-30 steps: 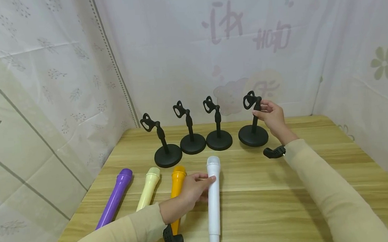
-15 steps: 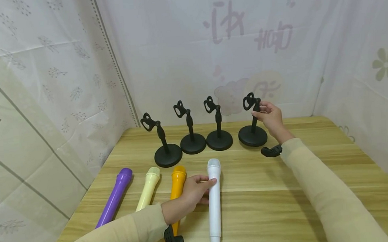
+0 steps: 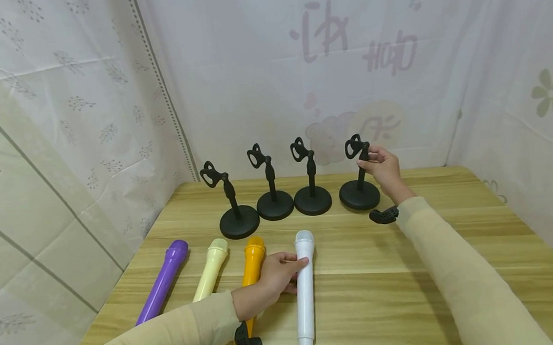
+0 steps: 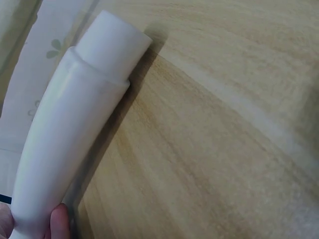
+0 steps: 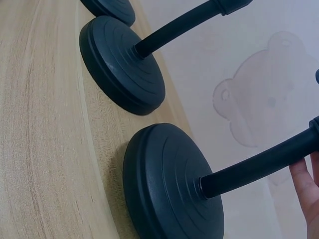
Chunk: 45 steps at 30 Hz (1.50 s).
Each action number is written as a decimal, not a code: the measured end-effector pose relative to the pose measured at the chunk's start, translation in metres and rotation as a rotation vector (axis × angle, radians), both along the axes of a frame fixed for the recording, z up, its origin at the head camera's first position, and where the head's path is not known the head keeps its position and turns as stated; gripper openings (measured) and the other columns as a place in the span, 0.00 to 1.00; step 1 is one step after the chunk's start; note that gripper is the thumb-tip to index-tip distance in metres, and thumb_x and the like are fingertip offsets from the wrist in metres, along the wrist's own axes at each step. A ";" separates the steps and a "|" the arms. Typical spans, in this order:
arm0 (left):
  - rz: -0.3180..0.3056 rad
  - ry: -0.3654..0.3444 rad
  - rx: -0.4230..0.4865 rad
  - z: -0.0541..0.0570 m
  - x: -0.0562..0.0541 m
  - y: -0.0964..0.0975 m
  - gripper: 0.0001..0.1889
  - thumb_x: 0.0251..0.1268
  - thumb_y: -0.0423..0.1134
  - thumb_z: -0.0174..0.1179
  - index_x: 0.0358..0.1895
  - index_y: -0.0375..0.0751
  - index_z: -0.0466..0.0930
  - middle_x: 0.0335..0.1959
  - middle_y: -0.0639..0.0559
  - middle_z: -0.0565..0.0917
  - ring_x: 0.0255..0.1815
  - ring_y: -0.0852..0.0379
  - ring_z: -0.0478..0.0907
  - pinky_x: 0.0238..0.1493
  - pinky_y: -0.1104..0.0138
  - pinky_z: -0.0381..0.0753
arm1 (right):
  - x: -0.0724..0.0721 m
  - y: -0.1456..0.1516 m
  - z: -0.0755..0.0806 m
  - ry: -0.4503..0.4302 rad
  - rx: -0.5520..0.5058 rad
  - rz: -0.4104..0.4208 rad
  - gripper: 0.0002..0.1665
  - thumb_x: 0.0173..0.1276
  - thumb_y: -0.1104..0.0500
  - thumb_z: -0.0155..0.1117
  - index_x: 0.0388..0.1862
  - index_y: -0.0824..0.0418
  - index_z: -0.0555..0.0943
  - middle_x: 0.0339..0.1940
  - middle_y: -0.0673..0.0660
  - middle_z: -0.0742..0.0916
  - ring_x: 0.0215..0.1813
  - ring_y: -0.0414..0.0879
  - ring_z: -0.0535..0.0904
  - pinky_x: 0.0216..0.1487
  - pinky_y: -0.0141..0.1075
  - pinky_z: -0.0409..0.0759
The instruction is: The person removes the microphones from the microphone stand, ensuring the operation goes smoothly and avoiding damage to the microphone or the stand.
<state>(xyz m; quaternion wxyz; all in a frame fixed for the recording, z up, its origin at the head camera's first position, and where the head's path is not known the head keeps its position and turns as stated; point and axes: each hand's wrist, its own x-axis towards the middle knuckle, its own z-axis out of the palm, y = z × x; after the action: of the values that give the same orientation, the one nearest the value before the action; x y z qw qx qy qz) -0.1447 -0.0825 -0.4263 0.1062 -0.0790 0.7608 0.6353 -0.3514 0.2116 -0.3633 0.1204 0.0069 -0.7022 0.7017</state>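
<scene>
My left hand (image 3: 279,276) pinches a white microphone (image 3: 305,297) between thumb and fingers; it lies lengthwise on the right of the row of microphones. In the left wrist view the white microphone's (image 4: 65,124) tail end stands close above the wood, with fingertips at its lower part. At the back right, my right hand (image 3: 385,172) grips the pole of a black microphone stand (image 3: 360,195) just under its clip. The right wrist view has that stand's round base (image 5: 169,184) close up, with a shadow beside it; whether it touches the table cannot be told.
Three more black stands, the left (image 3: 239,222), the middle (image 3: 275,205) and the right one (image 3: 312,200), stand along the back. Purple (image 3: 164,279), cream (image 3: 211,269) and orange (image 3: 251,266) microphones lie at the left, the orange one partly under my left forearm. A patterned curtain (image 3: 261,78) hangs behind the table (image 3: 383,292).
The right-hand stand has shifted slightly left and down with my right hand on it. The white microphone has moved slightly toward me, my left hand moving with it.
</scene>
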 end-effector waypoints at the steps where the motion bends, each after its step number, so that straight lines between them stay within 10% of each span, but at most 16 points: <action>1: 0.001 0.001 -0.005 -0.001 0.000 0.000 0.21 0.60 0.45 0.70 0.48 0.32 0.79 0.31 0.44 0.81 0.26 0.56 0.80 0.23 0.61 0.84 | 0.000 0.000 0.000 -0.003 0.004 -0.002 0.26 0.63 0.67 0.70 0.59 0.62 0.75 0.44 0.53 0.80 0.40 0.39 0.81 0.51 0.39 0.81; 45: 0.021 0.054 -0.082 -0.009 0.000 0.004 0.21 0.57 0.46 0.71 0.44 0.32 0.81 0.30 0.47 0.82 0.26 0.56 0.82 0.21 0.61 0.83 | -0.002 0.002 -0.012 -0.030 -0.006 -0.025 0.24 0.64 0.68 0.68 0.59 0.63 0.74 0.44 0.54 0.78 0.40 0.39 0.80 0.53 0.39 0.79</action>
<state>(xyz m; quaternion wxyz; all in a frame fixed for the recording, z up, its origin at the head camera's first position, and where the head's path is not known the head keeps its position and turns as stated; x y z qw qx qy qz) -0.1450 -0.0790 -0.4357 0.0756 -0.0742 0.7880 0.6066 -0.3529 0.2134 -0.3754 0.1186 -0.0127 -0.7018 0.7024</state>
